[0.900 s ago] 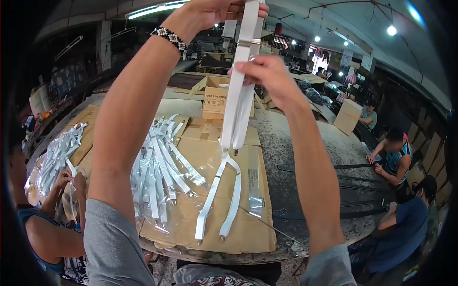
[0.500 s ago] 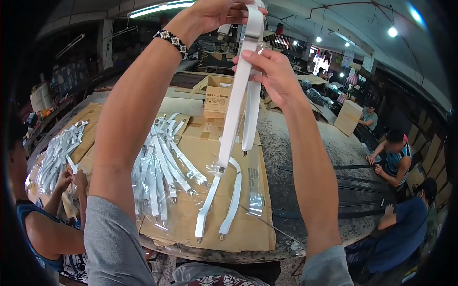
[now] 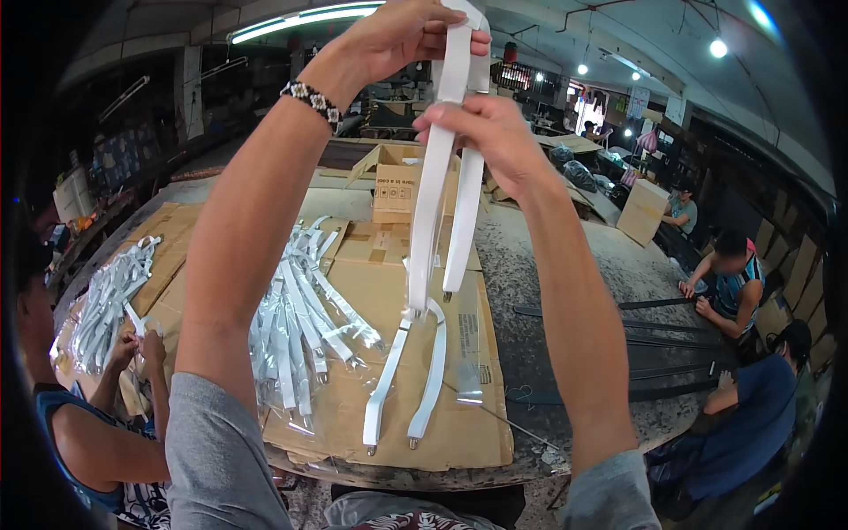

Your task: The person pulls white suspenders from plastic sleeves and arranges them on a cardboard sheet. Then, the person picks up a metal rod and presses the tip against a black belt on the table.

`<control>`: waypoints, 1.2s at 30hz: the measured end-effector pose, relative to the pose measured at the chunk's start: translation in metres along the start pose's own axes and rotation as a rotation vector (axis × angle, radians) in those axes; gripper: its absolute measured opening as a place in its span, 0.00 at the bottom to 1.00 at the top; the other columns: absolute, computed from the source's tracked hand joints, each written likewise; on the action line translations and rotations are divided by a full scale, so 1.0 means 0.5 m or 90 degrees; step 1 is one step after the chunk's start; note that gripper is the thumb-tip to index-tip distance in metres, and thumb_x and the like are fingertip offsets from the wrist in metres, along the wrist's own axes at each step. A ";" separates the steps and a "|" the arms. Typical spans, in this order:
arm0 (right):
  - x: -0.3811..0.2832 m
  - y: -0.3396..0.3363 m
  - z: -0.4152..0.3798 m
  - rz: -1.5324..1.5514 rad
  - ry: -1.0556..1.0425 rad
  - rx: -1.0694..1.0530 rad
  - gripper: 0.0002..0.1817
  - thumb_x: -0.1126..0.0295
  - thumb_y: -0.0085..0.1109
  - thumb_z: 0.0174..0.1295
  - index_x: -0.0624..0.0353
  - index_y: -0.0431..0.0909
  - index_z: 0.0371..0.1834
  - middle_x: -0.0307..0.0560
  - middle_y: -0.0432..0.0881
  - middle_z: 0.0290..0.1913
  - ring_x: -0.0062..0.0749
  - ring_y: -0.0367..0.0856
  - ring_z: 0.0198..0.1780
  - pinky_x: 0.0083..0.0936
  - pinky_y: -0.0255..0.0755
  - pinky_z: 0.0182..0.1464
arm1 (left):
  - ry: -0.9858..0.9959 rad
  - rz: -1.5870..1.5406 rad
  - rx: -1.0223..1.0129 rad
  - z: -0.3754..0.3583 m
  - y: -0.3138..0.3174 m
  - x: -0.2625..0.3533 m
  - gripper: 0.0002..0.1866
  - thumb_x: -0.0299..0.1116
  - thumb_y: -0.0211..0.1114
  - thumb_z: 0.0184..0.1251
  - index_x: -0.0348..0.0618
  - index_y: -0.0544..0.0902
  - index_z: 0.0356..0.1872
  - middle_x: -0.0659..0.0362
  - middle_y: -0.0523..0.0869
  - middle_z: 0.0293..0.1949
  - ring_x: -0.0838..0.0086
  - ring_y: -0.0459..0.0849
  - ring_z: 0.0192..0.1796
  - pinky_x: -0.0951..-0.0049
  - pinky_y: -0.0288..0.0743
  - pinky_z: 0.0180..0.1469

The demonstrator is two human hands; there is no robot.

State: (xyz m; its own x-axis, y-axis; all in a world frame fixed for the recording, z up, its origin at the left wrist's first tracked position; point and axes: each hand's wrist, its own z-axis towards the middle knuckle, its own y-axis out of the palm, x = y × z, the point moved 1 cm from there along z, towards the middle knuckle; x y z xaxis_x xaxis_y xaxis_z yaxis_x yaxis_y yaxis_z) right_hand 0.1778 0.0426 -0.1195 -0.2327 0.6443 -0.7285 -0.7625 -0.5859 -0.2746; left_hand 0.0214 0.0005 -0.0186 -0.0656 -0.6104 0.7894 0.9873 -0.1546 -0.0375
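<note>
We judge the straps (image 3: 427,216) light, limp — best held high, our left hand (image 3: 402,40) clasping them, right hand (image 3: 496,137) pinching just below.

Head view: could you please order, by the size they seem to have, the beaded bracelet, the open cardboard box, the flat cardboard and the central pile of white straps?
1. flat cardboard
2. central pile of white straps
3. open cardboard box
4. beaded bracelet

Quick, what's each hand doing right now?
Left hand: closed on the white straps, up high.
Right hand: closed on them lower down.
</note>
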 end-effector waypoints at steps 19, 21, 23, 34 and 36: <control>0.020 0.009 0.009 0.257 -0.014 0.152 0.15 0.65 0.64 0.72 0.64 0.80 0.55 0.49 0.88 0.46 0.36 0.90 0.46 0.33 0.81 0.51 | 0.017 0.095 -0.072 -0.035 -0.006 -0.084 0.17 0.43 0.56 0.82 0.40 0.80 0.57 0.56 0.88 0.46 0.73 0.84 0.44 0.70 0.78 0.47; 0.025 0.016 0.011 0.276 -0.019 0.166 0.15 0.65 0.64 0.72 0.63 0.80 0.56 0.50 0.88 0.46 0.36 0.90 0.46 0.34 0.81 0.51 | 0.008 0.108 -0.067 -0.039 -0.009 -0.084 0.19 0.45 0.55 0.82 0.39 0.80 0.56 0.56 0.88 0.46 0.74 0.83 0.42 0.71 0.77 0.43; 0.023 0.022 0.011 0.274 -0.033 0.168 0.15 0.65 0.63 0.73 0.62 0.80 0.56 0.50 0.88 0.46 0.36 0.89 0.47 0.34 0.80 0.51 | 0.019 0.123 -0.035 -0.042 -0.008 -0.085 0.20 0.46 0.56 0.82 0.39 0.81 0.57 0.54 0.87 0.43 0.72 0.79 0.41 0.71 0.74 0.44; 0.023 0.025 0.033 0.280 -0.061 0.161 0.14 0.65 0.64 0.71 0.60 0.82 0.54 0.46 0.90 0.44 0.33 0.90 0.44 0.30 0.77 0.52 | 0.057 0.185 -0.060 -0.070 0.002 -0.051 0.07 0.27 0.61 0.76 0.35 0.82 0.47 0.58 0.86 0.36 0.76 0.84 0.32 0.77 0.77 0.32; 0.017 0.023 0.039 0.256 -0.078 0.125 0.14 0.65 0.65 0.70 0.60 0.82 0.54 0.46 0.90 0.44 0.33 0.90 0.45 0.30 0.77 0.53 | 0.045 0.201 -0.036 -0.074 0.001 -0.039 0.07 0.27 0.61 0.76 0.35 0.82 0.47 0.58 0.86 0.34 0.78 0.83 0.30 0.78 0.76 0.30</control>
State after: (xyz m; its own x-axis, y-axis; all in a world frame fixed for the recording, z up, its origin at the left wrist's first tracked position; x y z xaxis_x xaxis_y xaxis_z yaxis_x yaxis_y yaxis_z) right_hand 0.1554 0.0509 -0.1169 -0.5942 0.4450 -0.6700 -0.6938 -0.7050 0.1471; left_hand 0.0176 -0.0164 -0.0569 0.2312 -0.6870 0.6889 0.9510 0.0101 -0.3091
